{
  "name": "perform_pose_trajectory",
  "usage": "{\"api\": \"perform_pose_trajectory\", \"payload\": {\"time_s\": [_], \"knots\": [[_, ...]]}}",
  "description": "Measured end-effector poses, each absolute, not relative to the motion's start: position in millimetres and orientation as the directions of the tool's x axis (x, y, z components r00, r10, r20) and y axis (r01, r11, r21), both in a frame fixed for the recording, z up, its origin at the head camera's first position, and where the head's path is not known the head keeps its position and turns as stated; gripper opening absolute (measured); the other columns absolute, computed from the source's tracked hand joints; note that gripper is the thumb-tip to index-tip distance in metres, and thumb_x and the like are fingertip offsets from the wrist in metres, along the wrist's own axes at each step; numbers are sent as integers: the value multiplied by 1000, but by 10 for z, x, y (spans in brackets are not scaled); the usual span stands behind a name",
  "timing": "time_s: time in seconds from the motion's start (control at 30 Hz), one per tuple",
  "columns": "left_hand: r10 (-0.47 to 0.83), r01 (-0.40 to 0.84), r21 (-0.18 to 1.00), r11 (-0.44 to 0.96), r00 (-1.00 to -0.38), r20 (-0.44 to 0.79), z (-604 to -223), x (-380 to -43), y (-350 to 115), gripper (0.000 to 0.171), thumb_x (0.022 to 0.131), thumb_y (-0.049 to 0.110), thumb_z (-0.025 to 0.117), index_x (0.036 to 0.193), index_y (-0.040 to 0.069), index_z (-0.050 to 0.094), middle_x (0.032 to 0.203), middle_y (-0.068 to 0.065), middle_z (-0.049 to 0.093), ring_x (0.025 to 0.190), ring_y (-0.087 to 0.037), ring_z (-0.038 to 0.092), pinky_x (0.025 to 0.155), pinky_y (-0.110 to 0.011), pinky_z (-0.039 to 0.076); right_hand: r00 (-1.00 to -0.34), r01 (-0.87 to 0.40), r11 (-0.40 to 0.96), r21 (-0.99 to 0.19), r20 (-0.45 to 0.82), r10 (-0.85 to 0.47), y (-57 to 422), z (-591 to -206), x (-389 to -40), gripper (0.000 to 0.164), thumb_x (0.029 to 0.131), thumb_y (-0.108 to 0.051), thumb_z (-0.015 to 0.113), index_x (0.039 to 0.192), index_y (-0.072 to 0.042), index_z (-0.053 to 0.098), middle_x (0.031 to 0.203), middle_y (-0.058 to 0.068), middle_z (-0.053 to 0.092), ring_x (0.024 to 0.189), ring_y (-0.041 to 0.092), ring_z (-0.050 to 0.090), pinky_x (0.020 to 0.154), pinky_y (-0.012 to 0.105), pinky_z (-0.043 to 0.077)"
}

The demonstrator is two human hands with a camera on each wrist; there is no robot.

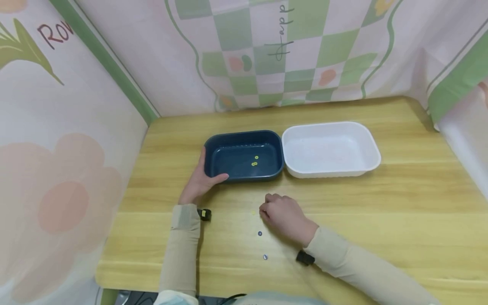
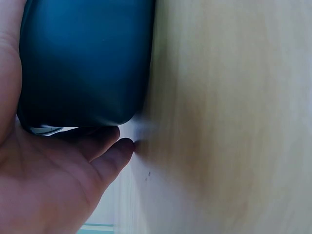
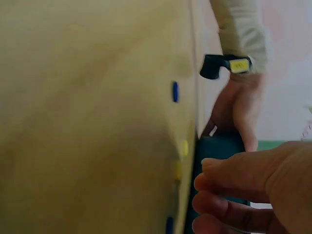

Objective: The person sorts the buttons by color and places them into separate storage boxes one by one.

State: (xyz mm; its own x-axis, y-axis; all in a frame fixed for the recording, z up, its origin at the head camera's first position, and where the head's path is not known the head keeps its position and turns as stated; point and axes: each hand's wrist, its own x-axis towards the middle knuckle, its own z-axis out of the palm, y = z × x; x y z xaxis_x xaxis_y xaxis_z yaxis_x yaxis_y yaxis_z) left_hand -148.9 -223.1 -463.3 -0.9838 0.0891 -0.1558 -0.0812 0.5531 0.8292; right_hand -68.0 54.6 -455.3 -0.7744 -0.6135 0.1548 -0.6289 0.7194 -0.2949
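My left hand (image 1: 198,180) grips the left end of a dark blue plastic bin (image 1: 244,178), its thumb along the near rim and its fingers around the end wall. Three small yellow buttons (image 1: 254,163) lie inside the bin. My right hand (image 1: 286,217) is low over the table in front of it, fingers curled and thumb tip close to the index finger. I cannot tell whether anything is pinched there. Beside its fingertips lies a yellow button (image 1: 253,213). Nearer me are a blue button (image 1: 260,233) and another blue button (image 1: 265,257).
A white plastic bin (image 1: 331,173) stands against the right end of the dark blue one. Both rest on a wood-grain table (image 1: 411,203). Printed curtains (image 1: 309,46) hang behind the table and at its sides.
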Motion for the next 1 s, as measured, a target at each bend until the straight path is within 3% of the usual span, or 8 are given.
{"api": "perform_pose_trajectory", "payload": {"time_s": [0.33, 0.53, 1.0], "knots": [[95, -71, 836, 545, -985, -146, -4625, -1474, -2231, 117, 80, 42, 79, 155, 32, -12, 161, 10, -7, 147, -18, 4, 118, -44, 12, -743, -668, 727, -159, 90, -663, 482, -4600, -636, 14, 85, -7, 67, 77, -17, 72, 74, -2, 54, 66, 18, 53, 53, 29, 39], [88, -85, 828, 554, -983, -160, -4611, -1479, -2224, 118, 80, 43, 78, 155, 31, -12, 161, 8, -7, 147, -22, 5, 118, -47, 12, -734, -680, 727, -97, 81, -675, 463, -4590, -633, 8, 81, -3, 67, 80, -10, 70, 73, 2, 56, 65, 20, 54, 53, 32, 42], [78, -94, 829, 551, -983, -164, -4613, -1476, -2219, 117, 80, 44, 78, 154, 34, -12, 161, 9, -7, 148, -20, 4, 118, -46, 12, -675, -734, 676, 66, 40, -737, 440, -4527, -596, 5, 81, -5, 68, 80, -9, 72, 74, 3, 54, 65, 19, 49, 56, 33, 44]]}}
